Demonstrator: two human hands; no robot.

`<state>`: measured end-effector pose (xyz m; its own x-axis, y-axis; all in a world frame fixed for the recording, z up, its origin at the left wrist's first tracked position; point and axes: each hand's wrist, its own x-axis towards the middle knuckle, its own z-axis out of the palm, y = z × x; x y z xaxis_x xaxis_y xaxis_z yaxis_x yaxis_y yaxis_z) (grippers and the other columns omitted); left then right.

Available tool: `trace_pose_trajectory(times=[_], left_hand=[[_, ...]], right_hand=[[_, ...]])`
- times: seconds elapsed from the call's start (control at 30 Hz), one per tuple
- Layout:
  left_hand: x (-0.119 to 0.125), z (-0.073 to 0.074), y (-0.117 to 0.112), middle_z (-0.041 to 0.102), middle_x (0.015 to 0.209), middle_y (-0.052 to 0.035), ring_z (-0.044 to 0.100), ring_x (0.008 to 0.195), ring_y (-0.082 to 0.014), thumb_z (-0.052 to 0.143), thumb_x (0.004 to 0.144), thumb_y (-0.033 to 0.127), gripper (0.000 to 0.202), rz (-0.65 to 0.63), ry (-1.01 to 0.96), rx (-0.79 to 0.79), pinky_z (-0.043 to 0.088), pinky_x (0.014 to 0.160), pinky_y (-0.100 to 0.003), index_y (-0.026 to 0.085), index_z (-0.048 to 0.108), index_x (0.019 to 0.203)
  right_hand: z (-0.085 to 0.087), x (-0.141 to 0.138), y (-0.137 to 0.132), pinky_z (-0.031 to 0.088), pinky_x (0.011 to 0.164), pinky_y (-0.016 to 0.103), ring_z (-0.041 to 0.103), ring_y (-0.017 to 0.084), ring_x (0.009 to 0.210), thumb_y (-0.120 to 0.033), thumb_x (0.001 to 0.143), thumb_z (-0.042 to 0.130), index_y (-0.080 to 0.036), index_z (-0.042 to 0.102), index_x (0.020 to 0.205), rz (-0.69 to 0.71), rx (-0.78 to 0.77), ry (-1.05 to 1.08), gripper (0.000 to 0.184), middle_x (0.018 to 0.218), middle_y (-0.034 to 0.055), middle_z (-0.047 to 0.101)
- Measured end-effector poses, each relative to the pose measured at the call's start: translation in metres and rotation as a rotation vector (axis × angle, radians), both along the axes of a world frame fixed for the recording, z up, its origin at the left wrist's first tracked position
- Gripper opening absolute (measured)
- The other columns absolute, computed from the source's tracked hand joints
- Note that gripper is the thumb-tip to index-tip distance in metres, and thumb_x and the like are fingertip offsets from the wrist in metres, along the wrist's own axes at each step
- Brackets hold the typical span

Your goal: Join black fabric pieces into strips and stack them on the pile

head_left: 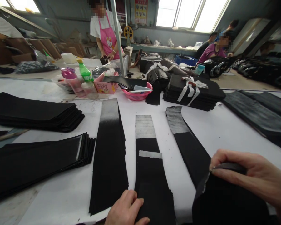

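Note:
My right hand [255,175] pinches the upper edge of a black sheet piece [224,203] between thumb and fingers. That piece is lifted and curls over at the top, with a frayed pale edge. Down at the bottom middle, my left hand [126,207] rests on the side of a black strip [152,181], thumb apart from the bent fingers. This strip has a greyish-white coated end and a pale crossband. To its left lies a wider black piece [109,156] with a whitish far end. A black strip with a rounded, whitened end [189,140] lies to the right, partly hidden by the lifted piece.
Stacks of black pieces [32,109] lie at left. Farther back are a pink bowl [137,93], a green bottle [85,72] and a tied black bundle [192,92]. Across the table stands a person in a pink apron [107,37]; other people are behind at right.

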<state>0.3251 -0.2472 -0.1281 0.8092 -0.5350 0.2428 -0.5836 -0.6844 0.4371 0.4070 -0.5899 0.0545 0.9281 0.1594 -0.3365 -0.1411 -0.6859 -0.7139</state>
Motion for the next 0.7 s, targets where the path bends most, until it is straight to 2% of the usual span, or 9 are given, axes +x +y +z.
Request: trace_pose_trajectory(times=[0.13, 0.2, 0.27, 0.33, 0.37, 0.43, 0.5, 0.6, 0.7], left_hand=[[0.012, 0.014, -0.013, 0.060, 0.104, -0.0120, 0.062, 0.094, -0.0221, 0.062, 0.084, 0.050, 0.053, -0.125, 0.057, -0.239, 0.054, 0.078, -0.028, 0.016, 0.054, 0.124], [0.018, 0.020, -0.029, 0.057, 0.120, -0.0160, 0.058, 0.110, -0.0254, 0.062, 0.084, 0.051, 0.069, -0.237, 0.178, -0.438, 0.051, 0.088, -0.031, 0.017, 0.040, 0.139], [0.022, 0.027, -0.050, 0.054, 0.128, -0.0181, 0.054, 0.118, -0.0294, 0.066, 0.080, 0.052, 0.080, -0.305, 0.341, -0.640, 0.047, 0.096, -0.035, 0.017, 0.034, 0.144], [0.023, 0.037, -0.071, 0.058, 0.123, -0.0156, 0.056, 0.114, -0.0310, 0.071, 0.073, 0.055, 0.079, -0.274, 0.556, -0.791, 0.047, 0.095, -0.036, 0.018, 0.044, 0.138], [0.023, 0.042, -0.079, 0.062, 0.115, -0.0130, 0.060, 0.107, -0.0293, 0.070, 0.074, 0.056, 0.069, -0.235, 0.689, -0.847, 0.049, 0.090, -0.034, 0.019, 0.053, 0.129], [0.022, 0.053, -0.090, 0.066, 0.090, -0.0080, 0.064, 0.082, -0.0217, 0.062, 0.079, 0.060, 0.050, -0.159, 0.990, -0.962, 0.052, 0.071, -0.027, 0.018, 0.063, 0.107], [0.022, 0.062, -0.093, 0.060, 0.068, -0.0035, 0.058, 0.057, -0.0131, 0.058, 0.082, 0.061, 0.047, -0.122, 1.251, -1.090, 0.044, 0.051, -0.021, 0.015, 0.061, 0.091], [0.025, 0.067, -0.086, 0.046, 0.054, 0.0047, 0.039, 0.043, -0.0043, 0.067, 0.078, 0.055, 0.042, -0.023, 1.384, -1.258, 0.029, 0.043, -0.015, 0.015, 0.051, 0.081], [0.030, 0.064, -0.078, 0.042, 0.058, 0.0057, 0.035, 0.049, -0.0035, 0.070, 0.079, 0.047, 0.038, 0.090, 1.411, -1.376, 0.027, 0.048, -0.015, 0.015, 0.048, 0.077]], right_hand=[[0.022, -0.014, 0.013, 0.047, 0.048, 0.024, 0.058, 0.020, 0.058, -0.054, 0.075, 0.068, -0.026, 0.068, 0.072, 0.010, -0.010, -0.112, 0.028, 0.065, 0.0049, 0.065], [0.031, -0.015, 0.026, 0.048, 0.048, 0.023, 0.059, 0.019, 0.057, -0.049, 0.076, 0.068, -0.027, 0.069, 0.074, 0.071, 0.000, -0.151, 0.023, 0.066, 0.0039, 0.066], [0.040, -0.014, 0.040, 0.049, 0.047, 0.022, 0.060, 0.019, 0.057, -0.047, 0.077, 0.068, -0.028, 0.069, 0.074, 0.117, 0.026, -0.173, 0.020, 0.066, 0.0028, 0.067], [0.047, -0.009, 0.052, 0.048, 0.044, 0.021, 0.060, 0.018, 0.055, -0.047, 0.076, 0.069, -0.028, 0.068, 0.075, 0.099, 0.057, -0.181, 0.019, 0.065, 0.0015, 0.066], [0.050, -0.006, 0.056, 0.048, 0.042, 0.021, 0.060, 0.018, 0.054, -0.047, 0.075, 0.071, -0.028, 0.068, 0.075, 0.060, 0.071, -0.188, 0.020, 0.064, 0.0010, 0.066], [0.052, 0.003, 0.062, 0.045, 0.038, 0.019, 0.060, 0.016, 0.051, -0.049, 0.070, 0.075, -0.027, 0.067, 0.077, -0.074, 0.091, -0.226, 0.024, 0.065, 0.0005, 0.066], [0.047, 0.015, 0.063, 0.045, 0.038, 0.018, 0.061, 0.016, 0.053, -0.050, 0.061, 0.081, -0.027, 0.067, 0.082, -0.226, 0.119, -0.287, 0.034, 0.073, 0.0012, 0.069], [0.029, 0.035, 0.059, 0.049, 0.044, 0.019, 0.063, 0.016, 0.059, -0.050, 0.057, 0.084, -0.025, 0.065, 0.088, -0.348, 0.232, -0.223, 0.044, 0.081, 0.0018, 0.070], [0.004, 0.053, 0.055, 0.043, 0.040, 0.019, 0.057, 0.013, 0.048, -0.050, 0.063, 0.080, -0.021, 0.063, 0.085, -0.402, 0.298, -0.097, 0.040, 0.063, -0.0003, 0.063]])
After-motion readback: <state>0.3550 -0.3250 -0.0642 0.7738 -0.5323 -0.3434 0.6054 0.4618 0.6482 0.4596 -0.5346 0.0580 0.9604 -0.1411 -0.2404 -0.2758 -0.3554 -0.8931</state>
